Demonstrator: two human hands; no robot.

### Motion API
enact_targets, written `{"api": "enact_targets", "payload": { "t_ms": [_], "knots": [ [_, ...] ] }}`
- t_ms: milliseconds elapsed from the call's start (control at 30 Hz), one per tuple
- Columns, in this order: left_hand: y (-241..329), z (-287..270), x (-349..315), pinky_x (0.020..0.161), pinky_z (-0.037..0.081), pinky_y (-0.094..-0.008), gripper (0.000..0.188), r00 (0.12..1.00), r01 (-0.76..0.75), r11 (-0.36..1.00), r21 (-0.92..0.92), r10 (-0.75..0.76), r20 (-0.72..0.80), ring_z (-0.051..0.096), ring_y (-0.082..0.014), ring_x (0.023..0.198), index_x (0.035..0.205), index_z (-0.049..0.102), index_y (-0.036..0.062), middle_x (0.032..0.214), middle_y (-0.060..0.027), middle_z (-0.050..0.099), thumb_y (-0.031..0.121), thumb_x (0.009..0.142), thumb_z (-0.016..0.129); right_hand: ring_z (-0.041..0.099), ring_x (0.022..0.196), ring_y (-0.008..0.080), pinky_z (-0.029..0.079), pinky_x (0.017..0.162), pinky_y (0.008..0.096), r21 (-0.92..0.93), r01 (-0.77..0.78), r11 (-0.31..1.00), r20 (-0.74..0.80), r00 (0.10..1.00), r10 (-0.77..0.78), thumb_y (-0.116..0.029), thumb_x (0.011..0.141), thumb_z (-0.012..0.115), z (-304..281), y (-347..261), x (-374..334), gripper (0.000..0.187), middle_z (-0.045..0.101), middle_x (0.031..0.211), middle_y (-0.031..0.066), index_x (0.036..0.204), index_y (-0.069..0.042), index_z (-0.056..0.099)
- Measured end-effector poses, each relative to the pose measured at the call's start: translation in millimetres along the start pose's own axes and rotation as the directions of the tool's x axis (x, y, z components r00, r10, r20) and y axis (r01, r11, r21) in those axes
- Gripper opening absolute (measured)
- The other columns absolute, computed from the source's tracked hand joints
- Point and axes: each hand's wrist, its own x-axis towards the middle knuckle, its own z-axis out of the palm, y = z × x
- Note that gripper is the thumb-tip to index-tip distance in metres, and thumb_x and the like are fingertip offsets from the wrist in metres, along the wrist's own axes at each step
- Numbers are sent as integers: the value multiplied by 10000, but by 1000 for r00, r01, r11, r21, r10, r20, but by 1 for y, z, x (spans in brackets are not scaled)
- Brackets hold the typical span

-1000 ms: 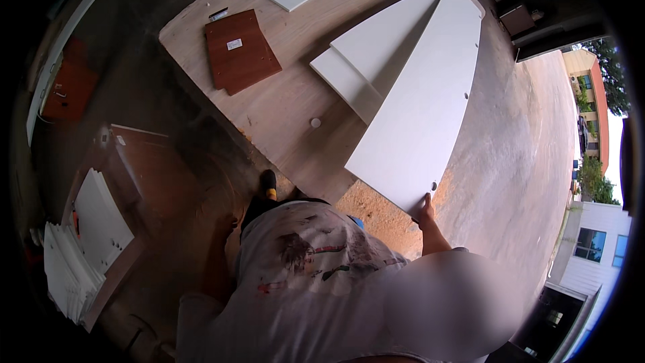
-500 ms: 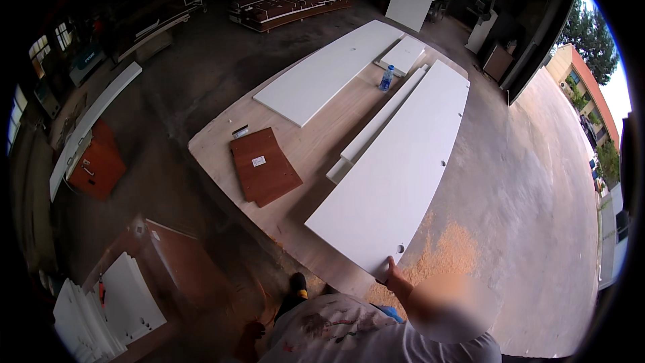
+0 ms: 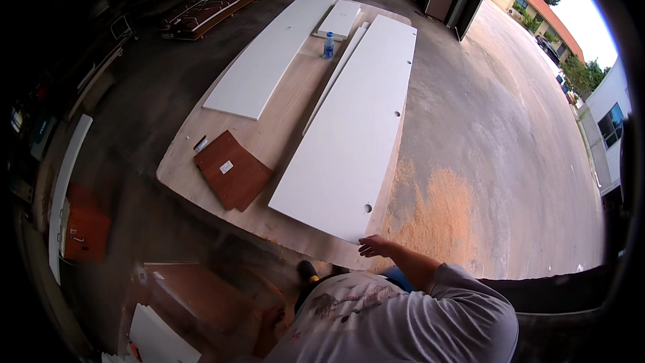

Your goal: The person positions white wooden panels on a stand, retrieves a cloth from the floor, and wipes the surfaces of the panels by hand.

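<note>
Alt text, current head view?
A person's right hand is at the near end of a long white panel on a pale table. Left of it are a brown board, a bottle and a second white panel.

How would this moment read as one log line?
Right hand: at near corner of right-hand white panel, contact unclear | Left hand: low, dim, grip unclear | Table: also bears brown panel, bottle

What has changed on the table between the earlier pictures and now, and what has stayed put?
The long white panel, earlier raised at its near end, has come down and leftward, covering more of the white pieces beneath. The right hand appears to have loosened its grip at the near corner; contact is unclear. The brown board, bottle and other long panel stayed put.
</note>
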Motion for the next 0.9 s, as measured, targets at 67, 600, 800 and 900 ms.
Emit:
{"api": "enact_targets", "payload": {
  "t_ms": [67,600,800,900],
  "knots": [
    [32,-12,26,602,545,-313,191,833,-489,93,867,345,433,667,-182,705,1093,667,22,884,-77,691,127,939,628,738,906,260,602,752,377,-95,14,995,-80,997,-22,-389,968,636,12,-10,-8,422,734,1042,127,1163,-14,649],
    [267,329,11,741,556,-347,563,948,-314,872,-377,310,-72,681,-183,912,1185,611,5,1077,-94,686,505,938,686,732,805,401,580,590,510,239,-256,937,-308,895,323,-185,963,631,-259,243,-52,301,723,935,215,1198,1,602],
    [239,367,7,924,519,-388,663,879,-430,766,-478,234,-416,636,-243,1141,1303,611,-22,1241,-124,676,444,865,785,730,796,371,577,588,482,-1,-236,972,-294,929,225,-188,972,611,-344,110,-23,305,721,949,206,1212,0,596],
    [239,367,18,872,534,-381,622,806,-524,777,-349,320,-498,674,-241,1045,1246,671,13,1184,-113,708,491,862,774,730,791,356,576,588,468,-129,-145,981,-244,964,111,-190,977,601,-353,33,15,308,720,955,202,1219,-1,593]
  ]
}}
